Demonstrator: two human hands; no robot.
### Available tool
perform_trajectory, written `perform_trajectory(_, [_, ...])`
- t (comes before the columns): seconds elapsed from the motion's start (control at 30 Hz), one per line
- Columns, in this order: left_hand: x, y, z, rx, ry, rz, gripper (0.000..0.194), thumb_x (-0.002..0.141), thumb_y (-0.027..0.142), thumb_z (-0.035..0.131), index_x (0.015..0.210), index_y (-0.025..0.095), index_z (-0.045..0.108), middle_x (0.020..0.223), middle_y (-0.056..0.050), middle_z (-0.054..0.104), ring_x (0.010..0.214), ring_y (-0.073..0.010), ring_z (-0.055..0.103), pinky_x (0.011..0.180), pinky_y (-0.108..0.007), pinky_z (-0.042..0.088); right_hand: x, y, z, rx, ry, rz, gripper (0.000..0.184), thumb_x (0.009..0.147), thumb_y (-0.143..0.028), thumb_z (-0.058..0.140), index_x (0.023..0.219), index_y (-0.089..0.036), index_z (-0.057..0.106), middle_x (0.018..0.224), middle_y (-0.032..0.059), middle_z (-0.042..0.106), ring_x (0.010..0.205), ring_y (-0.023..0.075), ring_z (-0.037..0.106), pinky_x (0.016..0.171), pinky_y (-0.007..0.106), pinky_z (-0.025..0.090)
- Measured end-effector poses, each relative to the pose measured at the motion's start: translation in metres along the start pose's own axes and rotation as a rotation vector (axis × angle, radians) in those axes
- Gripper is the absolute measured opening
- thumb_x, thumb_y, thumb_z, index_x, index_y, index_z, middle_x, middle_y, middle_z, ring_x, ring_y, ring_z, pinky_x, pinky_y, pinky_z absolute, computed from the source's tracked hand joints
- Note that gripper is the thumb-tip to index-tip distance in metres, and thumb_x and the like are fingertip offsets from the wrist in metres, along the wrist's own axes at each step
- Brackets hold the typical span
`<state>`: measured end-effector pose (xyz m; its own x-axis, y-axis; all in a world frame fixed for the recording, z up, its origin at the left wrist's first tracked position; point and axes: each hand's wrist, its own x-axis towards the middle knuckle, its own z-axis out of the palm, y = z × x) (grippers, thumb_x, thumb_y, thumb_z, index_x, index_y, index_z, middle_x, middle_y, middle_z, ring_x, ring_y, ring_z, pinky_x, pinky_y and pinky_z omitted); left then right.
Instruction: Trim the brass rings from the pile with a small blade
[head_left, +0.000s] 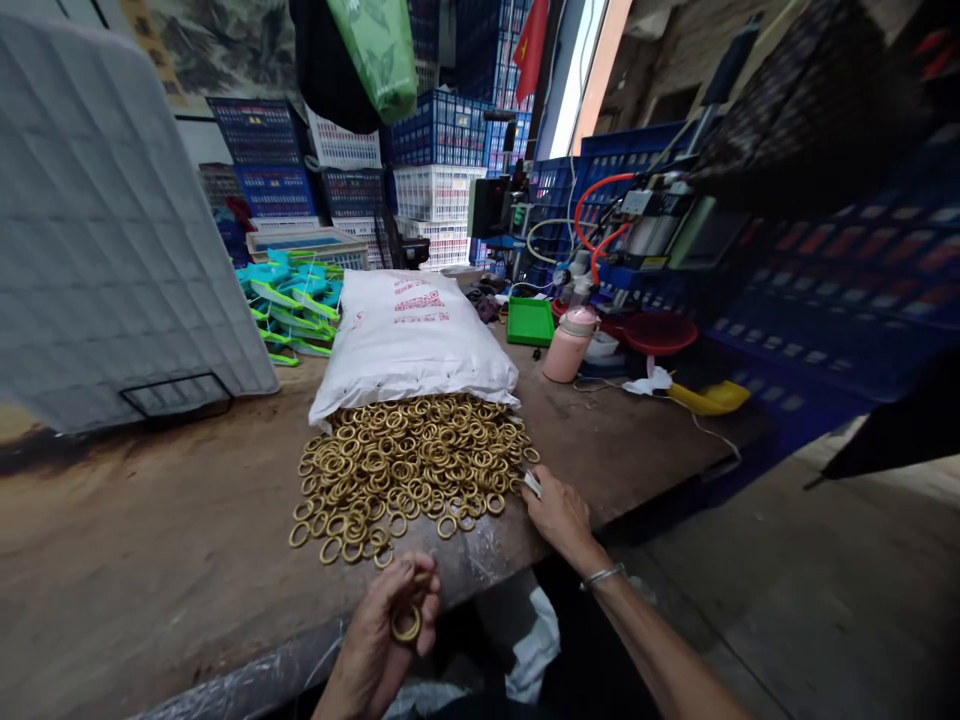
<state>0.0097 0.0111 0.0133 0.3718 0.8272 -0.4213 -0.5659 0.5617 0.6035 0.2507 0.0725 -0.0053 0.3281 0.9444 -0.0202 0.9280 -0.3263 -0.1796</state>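
A heap of brass rings [409,462] lies spilled on the worn wooden table [150,560] from the open mouth of a white sack [412,335]. My left hand [386,630] is below the table's near edge, its fingers closed around a small stack of brass rings [407,622]. My right hand [556,512] rests on the table at the right edge of the heap, pinching a small white item [532,484] against the rings.
A grey quilted panel [105,230] leans at the left. Turquoise plastic parts [296,300] lie behind the sack. A green tray [530,321], pink bottle [568,343], red bowl [660,332] and a machine with orange hoses [622,225] stand at the right. Stacked crates [439,160] fill the back.
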Motion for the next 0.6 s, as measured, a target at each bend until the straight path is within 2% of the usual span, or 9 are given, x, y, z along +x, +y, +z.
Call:
perform_trajectory(0.13, [0.004, -0.005, -0.007, -0.053, -0.014, 0.013, 0.025, 0.072, 0.034, 0.061, 0.061, 0.013, 0.053, 0.072, -0.003, 0.056, 0.058, -0.0101, 0.052, 0.039, -0.017, 0.034, 0.0, 0.001, 0.001, -0.002, 0.033, -0.037, 0.013, 0.081, -0.025, 0.04, 0.085, -0.021, 0.051, 0.077, 0.0057, 0.064, 0.07, 0.0197, 0.06, 0.05, 0.025, 0.023])
perform_trajectory(0.27, [0.009, -0.01, -0.005, 0.047, 0.011, 0.032, 0.022, 0.07, 0.033, 0.063, 0.069, 0.014, 0.052, 0.067, -0.002, 0.055, 0.055, -0.0098, 0.051, 0.038, -0.016, 0.034, -0.007, -0.001, 0.002, 0.1, 0.064, -0.095, 0.011, 0.08, -0.023, 0.04, 0.079, -0.019, 0.05, 0.07, 0.0047, 0.061, 0.065, 0.0176, 0.058, 0.051, 0.024, 0.026])
perform_trajectory(0.4, [0.014, -0.013, -0.001, 0.174, 0.057, 0.114, 0.032, 0.07, 0.039, 0.062, 0.089, 0.017, 0.05, 0.062, 0.002, 0.053, 0.047, -0.0076, 0.047, 0.034, -0.014, 0.029, -0.031, -0.022, 0.007, 0.327, 0.09, -0.338, 0.007, 0.076, -0.016, 0.04, 0.077, -0.02, 0.047, 0.067, 0.0016, 0.057, 0.063, 0.0152, 0.054, 0.055, 0.023, 0.031])
perform_trajectory(0.47, [0.017, -0.014, 0.0, 0.253, 0.103, 0.163, 0.039, 0.069, 0.044, 0.061, 0.095, 0.018, 0.049, 0.056, 0.005, 0.051, 0.041, -0.0063, 0.042, 0.032, -0.014, 0.026, -0.046, -0.038, 0.01, 0.43, 0.067, -0.477, 0.012, 0.071, -0.012, 0.04, 0.079, -0.02, 0.046, 0.067, 0.0001, 0.055, 0.062, 0.0145, 0.051, 0.056, 0.023, 0.032])
perform_trajectory(0.53, [0.018, -0.012, 0.001, 0.337, 0.123, 0.201, 0.04, 0.069, 0.046, 0.06, 0.095, 0.017, 0.05, 0.048, 0.007, 0.046, 0.035, -0.005, 0.035, 0.031, -0.014, 0.024, -0.06, -0.053, 0.012, 0.524, 0.027, -0.595, 0.017, 0.069, -0.009, 0.039, 0.08, -0.02, 0.045, 0.07, 0.0006, 0.054, 0.065, 0.0142, 0.051, 0.059, 0.023, 0.034])
perform_trajectory(0.6, [0.018, -0.01, 0.002, 0.396, 0.128, 0.22, 0.037, 0.068, 0.047, 0.06, 0.087, 0.016, 0.053, 0.043, 0.009, 0.041, 0.033, -0.0038, 0.03, 0.032, -0.015, 0.023, -0.07, -0.065, 0.012, 0.593, -0.032, -0.651, 0.017, 0.071, -0.009, 0.038, 0.08, -0.02, 0.045, 0.071, 0.0006, 0.054, 0.064, 0.0137, 0.05, 0.06, 0.023, 0.035])
